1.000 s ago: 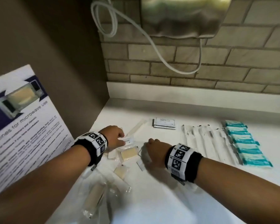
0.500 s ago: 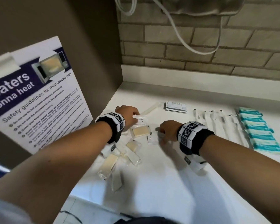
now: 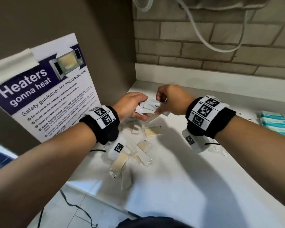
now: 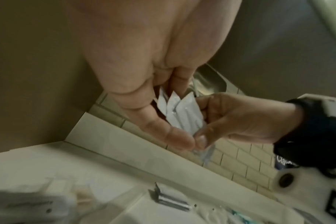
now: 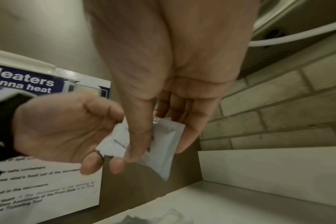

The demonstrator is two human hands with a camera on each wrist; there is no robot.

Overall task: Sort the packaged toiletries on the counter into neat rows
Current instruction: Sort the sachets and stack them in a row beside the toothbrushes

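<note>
Your left hand and right hand have come up off the surface and now meet in the air above its back left corner. A second ago both were down among the loose packets there. Together they clamp a small fan of white sachets: your left fingers cup the stack from below, and your right thumb and fingers pinch the top sachet at its edge, as the right wrist view shows.

This looks like gathering one kind of item and squaring it up before laying it down. The sachets are held, not yet placed. Below your hands the clear-wrapped soaps and combs still lie jumbled near the left edge, while the teal packets at the right edge already stand in a row.
</note>
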